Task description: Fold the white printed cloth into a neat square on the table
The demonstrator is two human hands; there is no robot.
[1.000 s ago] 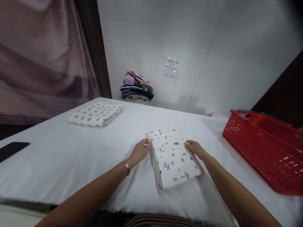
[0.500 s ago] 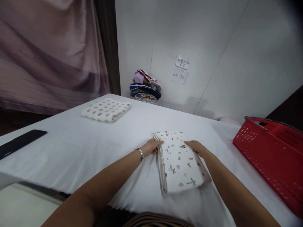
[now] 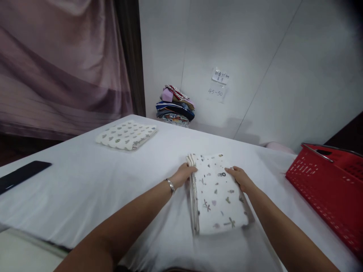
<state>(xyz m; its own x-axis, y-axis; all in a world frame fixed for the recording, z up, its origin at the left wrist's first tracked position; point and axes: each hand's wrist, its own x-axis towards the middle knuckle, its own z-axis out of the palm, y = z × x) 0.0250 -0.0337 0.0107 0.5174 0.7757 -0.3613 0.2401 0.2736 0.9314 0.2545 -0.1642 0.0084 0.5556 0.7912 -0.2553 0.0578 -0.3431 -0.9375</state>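
Note:
Between my hands is a folded white cloth (image 3: 219, 196) printed with small palm trees, hearts and other figures, its layered edge facing left. My left hand (image 3: 183, 175), with a silver bracelet at the wrist, grips the upper left edge, thumb on top and fingers underneath. On the opposite side, my right hand (image 3: 238, 178) pinches the right edge, thumb over the print; its other fingers are partly hidden. Farther back on the left lies a second folded white cloth (image 3: 126, 135) with a grey-green heart-like print, touched by neither hand.
A white sheet covers the table (image 3: 113, 189). At the right edge stands a red plastic basket (image 3: 326, 196) with a metal handle. A dark flat object (image 3: 24, 174) lies at the left. Behind the table rises a pile of folded clothes (image 3: 175, 105), beside wall notes (image 3: 217, 92).
The upper end of the folded cloth has risen slightly, with both hands still gripping its sides. My view has shifted a little, so the basket appears farther right.

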